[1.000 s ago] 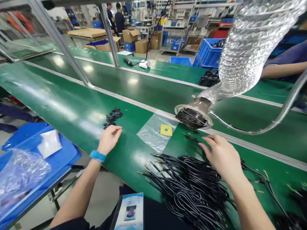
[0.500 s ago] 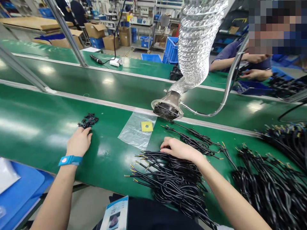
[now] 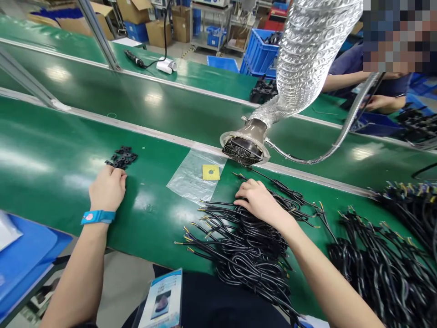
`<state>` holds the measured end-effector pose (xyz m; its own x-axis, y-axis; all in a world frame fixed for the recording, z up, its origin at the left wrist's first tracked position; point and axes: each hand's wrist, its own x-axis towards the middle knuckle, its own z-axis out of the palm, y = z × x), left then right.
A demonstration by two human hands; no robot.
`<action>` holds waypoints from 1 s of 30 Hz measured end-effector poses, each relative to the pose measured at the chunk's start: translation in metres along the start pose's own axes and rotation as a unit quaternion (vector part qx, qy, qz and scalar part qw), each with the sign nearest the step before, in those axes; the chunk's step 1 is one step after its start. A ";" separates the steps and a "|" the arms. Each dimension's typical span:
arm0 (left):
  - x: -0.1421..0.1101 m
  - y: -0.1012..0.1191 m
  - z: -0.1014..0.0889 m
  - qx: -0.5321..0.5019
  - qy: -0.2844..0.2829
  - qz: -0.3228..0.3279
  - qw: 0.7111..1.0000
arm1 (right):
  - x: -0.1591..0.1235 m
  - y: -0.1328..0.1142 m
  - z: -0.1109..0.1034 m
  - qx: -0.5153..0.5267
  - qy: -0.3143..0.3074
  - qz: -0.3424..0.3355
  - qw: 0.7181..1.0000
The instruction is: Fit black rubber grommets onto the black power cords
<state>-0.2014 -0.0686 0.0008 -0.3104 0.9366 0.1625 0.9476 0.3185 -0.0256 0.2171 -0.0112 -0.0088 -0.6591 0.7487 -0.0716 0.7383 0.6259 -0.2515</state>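
Note:
My left hand (image 3: 108, 187), with a blue band at the wrist, rests at the near edge of a small pile of black plastic parts (image 3: 123, 157). Its fingers are bent together and their tips are hidden, so what they pinch cannot be made out. On the right, my right hand (image 3: 256, 198) lies over the top of a heap of coiled black cables (image 3: 244, 255) with stripped, coloured wire ends. Its fingers curl round a black cable (image 3: 218, 202) whose end sticks out to the left. Between the hands lies a clear plastic bag (image 3: 186, 177) with a yellow square card (image 3: 210, 172) on it.
A fan hood (image 3: 244, 148) on a silver flexible duct (image 3: 303, 59) hangs over the bench beyond my right hand. More black cables (image 3: 372, 259) lie at the right. A metal rail (image 3: 153, 133) edges the green bench. Across it, a person (image 3: 385, 102) works by blue bins.
The camera view has tilted down. My right hand has moved slightly up and right, and a cable end now stands apart from the heap beside it. My left hand stays at the black parts.

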 end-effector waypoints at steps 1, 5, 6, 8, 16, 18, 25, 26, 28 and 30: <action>0.001 0.000 0.000 -0.002 -0.003 0.005 1.000 | 0.004 -0.003 0.001 -0.009 0.000 -0.009 1.000; 0.006 -0.001 -0.004 0.020 -0.014 0.029 0.999 | 0.019 -0.021 0.005 0.003 -0.053 -0.037 0.998; 0.007 -0.001 -0.005 0.027 -0.014 0.035 0.999 | 0.023 -0.024 0.006 0.009 -0.068 -0.042 0.997; 0.009 -0.001 -0.007 0.038 -0.009 0.048 0.998 | 0.029 -0.028 0.007 0.021 -0.080 -0.055 0.995; 0.011 0.015 -0.009 -0.141 0.116 0.031 0.983 | 0.033 -0.013 0.005 0.245 0.031 0.008 0.969; 0.012 0.026 -0.009 -0.242 0.123 -0.010 0.963 | 0.039 -0.009 0.013 0.298 0.107 0.013 0.948; 0.025 0.083 -0.007 -0.729 -0.061 -0.108 0.674 | 0.058 -0.004 0.047 0.244 0.210 0.022 0.946; 0.028 0.089 -0.006 -0.767 -0.091 -0.114 0.625 | 0.058 -0.004 0.049 0.230 0.218 0.021 0.948; 0.031 0.101 -0.003 -0.814 -0.142 -0.132 0.548 | 0.056 -0.004 0.051 0.199 0.236 0.026 0.951; 0.031 0.110 0.003 -0.832 -0.174 -0.152 0.504 | 0.055 -0.005 0.051 0.147 0.244 0.033 0.958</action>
<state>-0.1073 -0.0041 0.0004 -0.1805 0.9424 -0.2814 -0.4872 0.1629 0.8580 0.1701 0.0159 -0.0613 -0.4134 0.8426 0.3452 0.6571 0.5385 -0.5274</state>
